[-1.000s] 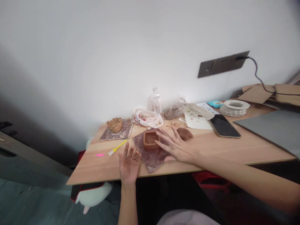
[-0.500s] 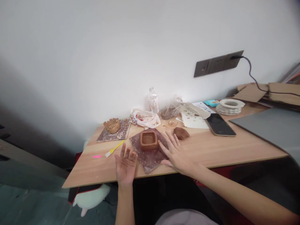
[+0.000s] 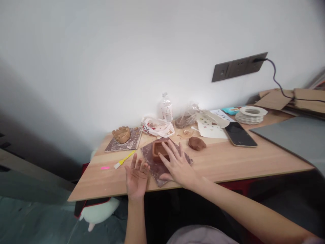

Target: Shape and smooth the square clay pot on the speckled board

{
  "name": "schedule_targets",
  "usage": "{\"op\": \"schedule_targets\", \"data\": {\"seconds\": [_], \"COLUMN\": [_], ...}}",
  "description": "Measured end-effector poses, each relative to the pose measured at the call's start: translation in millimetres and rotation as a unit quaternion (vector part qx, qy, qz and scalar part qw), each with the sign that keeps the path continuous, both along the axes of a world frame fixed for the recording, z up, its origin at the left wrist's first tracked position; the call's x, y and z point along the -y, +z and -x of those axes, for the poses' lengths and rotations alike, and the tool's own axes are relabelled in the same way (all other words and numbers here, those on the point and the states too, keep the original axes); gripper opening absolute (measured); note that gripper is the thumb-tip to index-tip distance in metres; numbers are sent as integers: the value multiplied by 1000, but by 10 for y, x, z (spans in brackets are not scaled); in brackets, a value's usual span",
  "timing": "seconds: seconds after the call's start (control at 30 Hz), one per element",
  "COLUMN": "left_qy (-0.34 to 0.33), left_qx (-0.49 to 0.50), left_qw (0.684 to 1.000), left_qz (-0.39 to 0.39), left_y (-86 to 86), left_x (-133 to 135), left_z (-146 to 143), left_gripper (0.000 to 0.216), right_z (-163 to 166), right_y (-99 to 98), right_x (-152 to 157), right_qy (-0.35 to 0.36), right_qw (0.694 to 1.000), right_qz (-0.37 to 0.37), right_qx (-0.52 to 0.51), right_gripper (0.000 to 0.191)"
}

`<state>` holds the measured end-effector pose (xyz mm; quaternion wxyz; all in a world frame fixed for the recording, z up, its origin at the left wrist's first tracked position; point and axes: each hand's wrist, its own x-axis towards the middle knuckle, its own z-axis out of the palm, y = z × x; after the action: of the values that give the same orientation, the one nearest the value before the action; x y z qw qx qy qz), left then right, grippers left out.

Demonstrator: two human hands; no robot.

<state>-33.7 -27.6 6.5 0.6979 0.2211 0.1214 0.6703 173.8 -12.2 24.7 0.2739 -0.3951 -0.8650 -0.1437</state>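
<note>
My right hand (image 3: pixel 178 166), fingers spread, has shifted from beside the clay box (image 3: pixel 156 155) to over it, within working reach; my left hand (image 3: pixel 137 179) is palm-up, fingers apart.

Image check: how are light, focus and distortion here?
Head view: soft light, the wall darkening toward the lower left, the inside of the clay box darker than its rim; head view: left hand and right hand distinct, but lettering on the bottle too soft to read; head view: right forearm looks stretched, probably wide-angle distortion.
</note>
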Motion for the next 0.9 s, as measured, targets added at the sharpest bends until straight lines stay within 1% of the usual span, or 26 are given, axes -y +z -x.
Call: {"op": "schedule_targets", "data": {"seconds": [0.17, 0.3, 0.37, 0.43, 0.53, 0.63, 0.7, 0.77, 0.83, 0.9], "left_qy": [4, 10, 16, 24, 26, 26, 25, 24, 23, 20], "left_qx": [-7, -10, -14, -16, -18, -19, -18, -18, -18, -19], "left_qw": [1000, 1000, 1000, 1000, 999, 999, 999, 1000, 1000, 1000], "left_qz": [-10, -9, -7, -7, -5, -6, -7, -6, -8, -11], "left_y": [-30, -41, -41, -46, -64, -79, -76, -62, -44, -34], "left_x": [0, 2, 2, 2, 1, 0, 1, 3, 7, 12], "left_z": [-2, -9, -13, -16, -14, -10, -10, -14, -16, -15], "left_gripper": [46, 44, 45, 46, 45, 45, 45, 45, 45, 43], "right_z": [232, 286, 279, 258, 212, 154, 116, 81, 43, -14], "right_y": [39, 85, 104, 116, 124, 130, 135, 136, 133, 130], "right_x": [-101, -262, -284, -236, -81, 24, 10, -56, -131, -177], "right_qy": [3, -33, -42, -20, 27, 36, 29, 36, 62, 98], "right_qw": [1000, 999, 998, 999, 999, 999, 1000, 999, 994, 984], "right_qz": [20, 41, 43, 41, 31, 17, 3, -18, -47, -79], "right_qx": [-1, -2, -2, 0, -5, -13, -8, 21, 74, 123], "right_gripper": [80, 80, 79, 79, 76, 71, 73, 78, 79, 74]}}
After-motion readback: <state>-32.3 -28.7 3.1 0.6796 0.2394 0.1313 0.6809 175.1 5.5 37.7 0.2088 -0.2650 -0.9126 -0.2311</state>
